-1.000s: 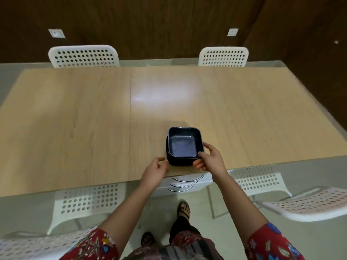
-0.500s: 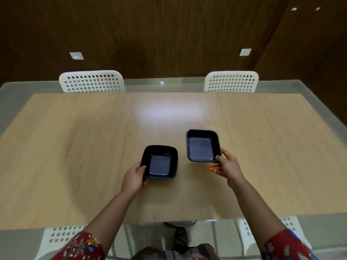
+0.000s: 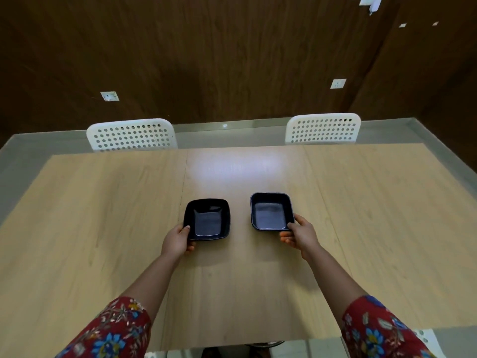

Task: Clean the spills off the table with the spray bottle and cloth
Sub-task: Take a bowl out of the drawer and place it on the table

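The light wooden table [image 3: 103, 228] filled the lower half of the view. Near the table's middle were two black square dishes, side by side and apart. The left hand [image 3: 176, 241] had its grip narrow on the left dish [image 3: 207, 219], thumb over the near left corner and fingers under the rim. The right hand [image 3: 300, 235] held the near right corner of the right dish [image 3: 271, 211] in the same kind of grip. Beyond the table's far edge stood a white perforated chair [image 3: 131, 135] and a second chair [image 3: 322, 129]. Red floral sleeves [image 3: 116, 329] crossed its near edge.

Two black dishes [image 3: 207, 219] [image 3: 271, 211], pale wood-grain table [image 3: 103, 215], white perforated chairs [image 3: 131, 135], red floral sleeves [image 3: 113, 329].
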